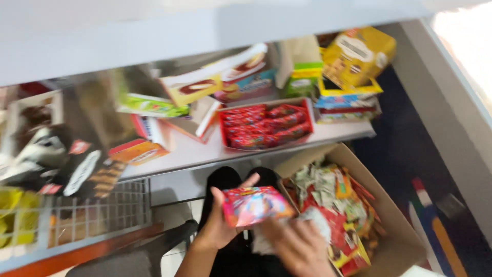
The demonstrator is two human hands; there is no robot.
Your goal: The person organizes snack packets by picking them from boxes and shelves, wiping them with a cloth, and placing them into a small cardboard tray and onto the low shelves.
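My left hand [218, 225] holds a small pink and red snack packet [254, 205] in front of me, fingers wrapped around its left side. Just below that packet is my right hand [297, 246], blurred, resting on pale wrappers at the near edge of an open cardboard box [400, 225] full of mixed snack packets [333, 200]. On the white shelf [195, 154] above stands a red tray [265, 125] of red packets. The view is blurred by motion.
Several boxes of sweets and biscuits crowd the shelf, with a yellow bag [359, 56] at its right end. Dark packets and a wire rack [97, 210] sit at the left. A dark floor with coloured stripes [435, 225] lies to the right.
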